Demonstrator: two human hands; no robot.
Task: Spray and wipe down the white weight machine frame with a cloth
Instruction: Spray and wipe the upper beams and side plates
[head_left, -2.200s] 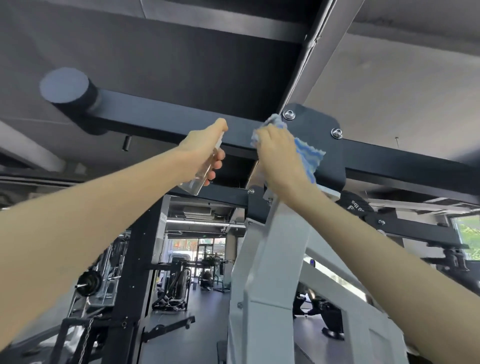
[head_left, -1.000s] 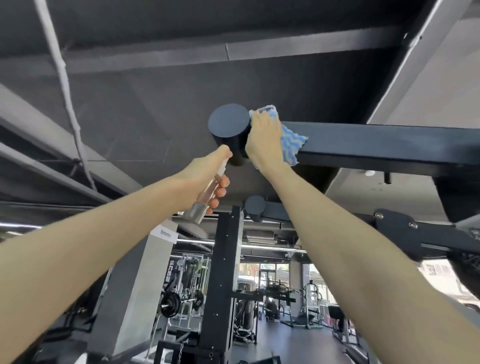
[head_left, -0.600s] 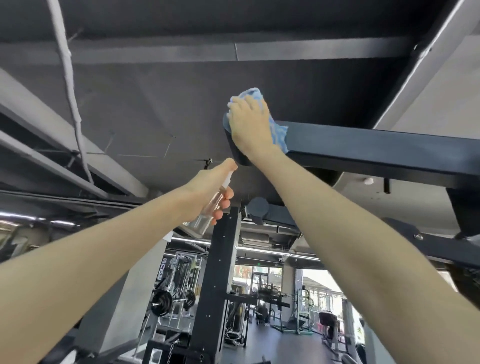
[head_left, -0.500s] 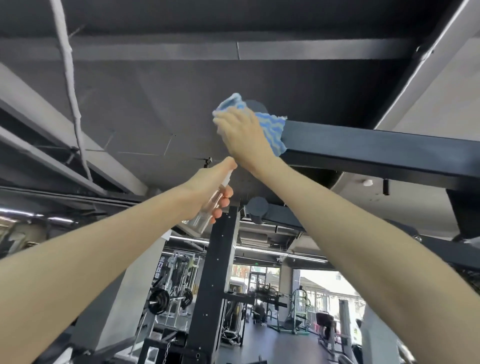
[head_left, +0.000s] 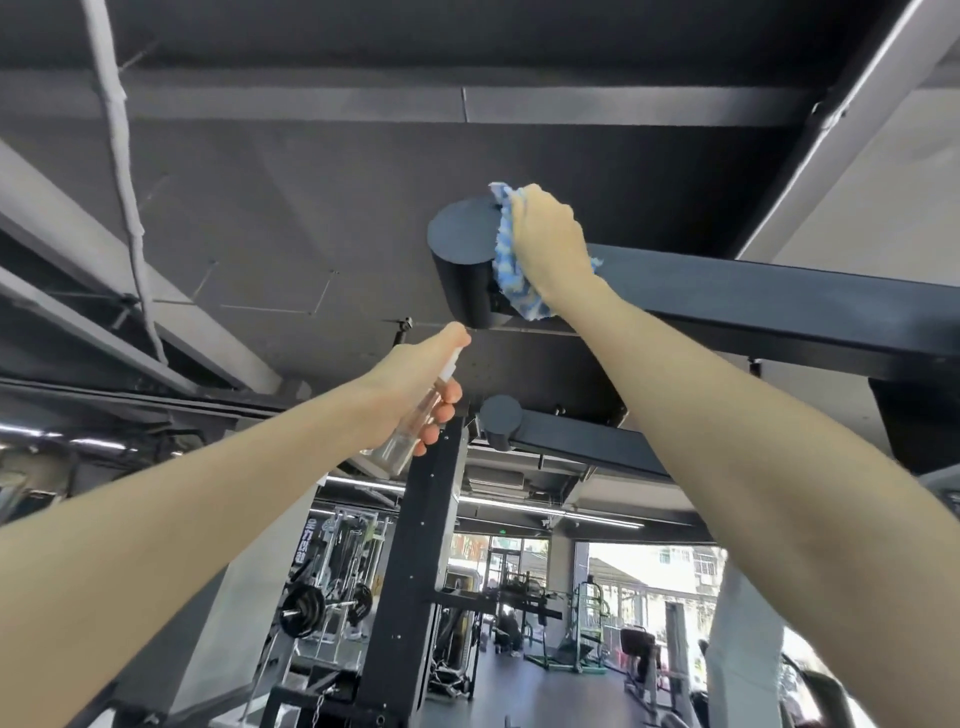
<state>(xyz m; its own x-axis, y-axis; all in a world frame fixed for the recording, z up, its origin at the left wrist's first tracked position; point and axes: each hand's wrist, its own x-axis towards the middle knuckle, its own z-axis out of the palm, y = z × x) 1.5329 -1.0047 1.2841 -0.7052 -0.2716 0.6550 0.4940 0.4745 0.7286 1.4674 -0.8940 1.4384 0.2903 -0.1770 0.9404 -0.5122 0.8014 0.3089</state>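
Up at the far end of the black bar (head_left: 779, 306) overhead, I have the right hand (head_left: 550, 244) curled around the bunched blue-and-white cloth (head_left: 509, 275), pressing it onto the bar just behind the round cap (head_left: 460, 244). Half a second ago the cloth lay over the cap itself. Now it has slid back towards me and the cap's flat face is uncovered, so I judge the end is done and the stroke is returning along the bar.

The left hand (head_left: 410, 374) hasn't moved from below. Its fingers are wrapped around the clear spray bottle (head_left: 400, 441), nozzle up under the thumb, and I see no mist. A couple of seconds back both hands worked at the plate above the white frame. At this moment only a pale post (head_left: 743, 654) shows at lower right, well away from the cloth, and I take it for that frame. My guess is the white parts still want their wipe.

For writing, a dark banner (head_left: 300, 543) in the gym behind carries pale characters, and a small green sign (head_left: 501, 532) hangs over the doorway. Both are too blurred to read, and the bottle shows no label.
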